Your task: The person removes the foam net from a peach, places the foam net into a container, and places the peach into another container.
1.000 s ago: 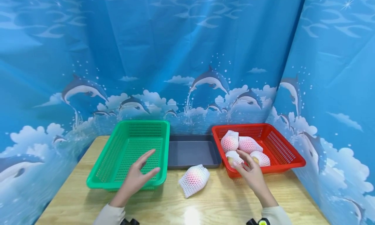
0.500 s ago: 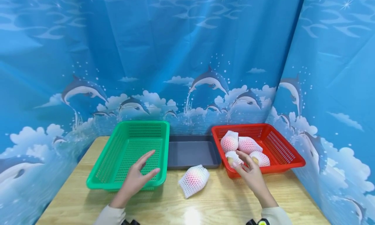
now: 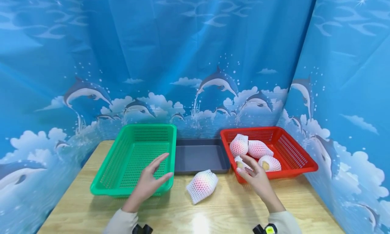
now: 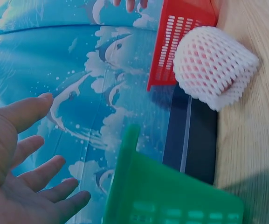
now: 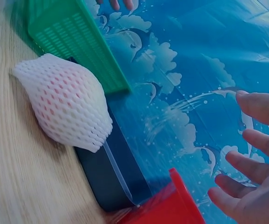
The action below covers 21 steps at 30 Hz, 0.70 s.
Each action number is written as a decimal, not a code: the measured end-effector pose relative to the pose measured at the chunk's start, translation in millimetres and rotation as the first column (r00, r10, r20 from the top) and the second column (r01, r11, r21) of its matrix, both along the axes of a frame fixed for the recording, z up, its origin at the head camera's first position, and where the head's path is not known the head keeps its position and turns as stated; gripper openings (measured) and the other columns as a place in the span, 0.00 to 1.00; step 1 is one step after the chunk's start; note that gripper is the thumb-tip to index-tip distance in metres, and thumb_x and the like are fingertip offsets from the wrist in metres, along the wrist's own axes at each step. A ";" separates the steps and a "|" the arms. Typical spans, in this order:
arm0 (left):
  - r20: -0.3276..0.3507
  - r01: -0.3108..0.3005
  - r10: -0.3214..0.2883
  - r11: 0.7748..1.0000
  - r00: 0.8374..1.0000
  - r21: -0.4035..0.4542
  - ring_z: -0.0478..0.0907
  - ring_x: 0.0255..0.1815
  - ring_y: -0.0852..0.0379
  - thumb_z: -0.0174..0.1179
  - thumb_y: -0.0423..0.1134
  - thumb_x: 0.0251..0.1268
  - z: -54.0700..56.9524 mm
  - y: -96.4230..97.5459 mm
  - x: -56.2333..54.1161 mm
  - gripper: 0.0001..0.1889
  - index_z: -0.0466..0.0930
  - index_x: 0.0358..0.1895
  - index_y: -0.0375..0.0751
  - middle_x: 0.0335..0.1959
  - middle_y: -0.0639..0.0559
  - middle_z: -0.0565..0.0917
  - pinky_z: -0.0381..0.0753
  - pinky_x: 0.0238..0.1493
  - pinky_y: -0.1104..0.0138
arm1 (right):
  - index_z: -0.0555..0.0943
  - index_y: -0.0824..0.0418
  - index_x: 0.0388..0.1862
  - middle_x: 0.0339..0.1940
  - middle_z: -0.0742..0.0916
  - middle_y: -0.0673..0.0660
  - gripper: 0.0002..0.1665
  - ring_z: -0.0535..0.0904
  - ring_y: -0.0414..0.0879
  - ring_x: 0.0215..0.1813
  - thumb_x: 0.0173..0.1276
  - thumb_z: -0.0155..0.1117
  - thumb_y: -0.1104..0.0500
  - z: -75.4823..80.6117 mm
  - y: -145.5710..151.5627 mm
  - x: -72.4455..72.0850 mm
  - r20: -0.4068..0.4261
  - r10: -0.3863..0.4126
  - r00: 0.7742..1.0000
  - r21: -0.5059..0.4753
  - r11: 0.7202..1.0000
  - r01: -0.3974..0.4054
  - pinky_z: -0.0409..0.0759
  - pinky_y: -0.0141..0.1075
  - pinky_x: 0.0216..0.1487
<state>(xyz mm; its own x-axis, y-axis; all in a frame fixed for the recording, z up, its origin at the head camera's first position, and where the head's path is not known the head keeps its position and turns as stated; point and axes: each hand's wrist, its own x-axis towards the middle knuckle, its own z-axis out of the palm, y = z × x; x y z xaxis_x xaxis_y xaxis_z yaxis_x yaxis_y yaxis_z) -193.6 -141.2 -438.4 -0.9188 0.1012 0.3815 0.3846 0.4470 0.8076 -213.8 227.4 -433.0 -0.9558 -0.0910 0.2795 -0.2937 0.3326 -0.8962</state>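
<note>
My left hand (image 3: 148, 184) hovers over the near right side of the green basket (image 3: 103, 190), thumb and fingers spread, holding nothing. My right hand (image 3: 258, 179) hangs over the near left corner of the red basket (image 3: 300, 174), its fingers loosely extended and nothing in them. On the table between both hands lies a reddish round fruit in a white foam net (image 3: 202, 186); it shows large in the left wrist view. Several net-wrapped fruits (image 3: 239, 146) sit in the red basket, one partly hidden behind my right fingers.
A shallow dark grey tray (image 3: 201, 157) lies between the two baskets, just behind the loose fruit. Blue dolphin-print curtains (image 3: 195, 58) enclose the back and sides of the wooden table (image 3: 170, 217).
My left hand has shifted to the right, toward the middle. My right hand has moved slightly left. The fruits, baskets and tray stay where they were.
</note>
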 end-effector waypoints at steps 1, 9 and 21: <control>-0.004 0.005 -0.005 1.000 1.000 0.002 0.62 0.70 0.43 0.69 0.42 0.57 0.8 2.7 -0.5 0.35 0.67 0.69 0.49 0.70 0.47 0.67 0.66 0.67 0.49 | 0.69 0.64 0.66 0.66 0.74 0.63 0.32 0.67 0.54 0.66 0.66 0.66 0.60 0.6 -1.4 -0.4 0.008 0.006 1.000 -0.001 1.000 -0.006 0.72 0.38 0.66; 0.038 0.054 -0.056 0.998 0.998 0.042 0.62 0.71 0.44 0.69 0.41 0.56 3.7 30.0 -3.5 0.34 0.68 0.68 0.47 0.70 0.48 0.67 0.66 0.67 0.49 | 0.69 0.66 0.66 0.66 0.74 0.63 0.33 0.67 0.57 0.67 0.63 0.67 0.63 -1.3 -15.1 -3.6 -0.005 0.076 0.997 -0.041 0.996 -0.076 0.69 0.50 0.67; 0.025 0.170 -0.175 0.976 0.984 0.136 0.65 0.69 0.41 0.69 0.28 0.53 -6.4 65.2 -7.3 0.34 0.70 0.66 0.38 0.68 0.41 0.69 0.65 0.68 0.52 | 0.72 0.65 0.65 0.65 0.76 0.63 0.31 0.68 0.55 0.67 0.63 0.68 0.63 -18.5 -35.3 -5.8 -0.018 0.138 0.990 -0.036 0.990 -0.138 0.70 0.45 0.68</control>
<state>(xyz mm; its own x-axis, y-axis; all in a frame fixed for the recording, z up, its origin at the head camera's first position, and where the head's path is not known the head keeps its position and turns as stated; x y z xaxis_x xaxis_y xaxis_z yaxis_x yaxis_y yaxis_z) -200.9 -76.0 -444.8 -0.9054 0.2105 0.3687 0.4158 0.2646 0.8701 -219.6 192.1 -451.5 -0.9305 -0.2109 0.2995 -0.3481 0.2542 -0.9023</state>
